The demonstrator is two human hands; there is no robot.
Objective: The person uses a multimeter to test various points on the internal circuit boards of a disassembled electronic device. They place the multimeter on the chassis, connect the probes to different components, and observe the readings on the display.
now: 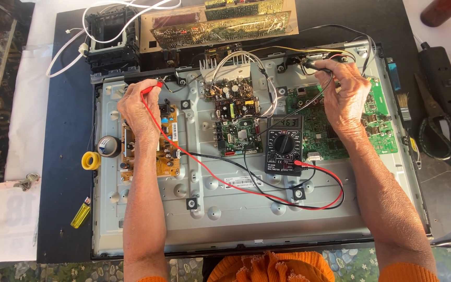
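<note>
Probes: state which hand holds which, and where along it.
Left hand pinches the red probe near its tip end; right hand holds the black probe by its body.

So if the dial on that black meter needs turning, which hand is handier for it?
Probably the right hand: it holds the black probe just above the multimeter. The left hand, pinching the red probe, is farther off.

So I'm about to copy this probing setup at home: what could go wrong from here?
The left hand holds the red probe and the right hand the black probe, both close to bare boards, so a slip might bridge contacts. The red lead and black lead loop under the forearms and might snag, dragging the meter.
</note>
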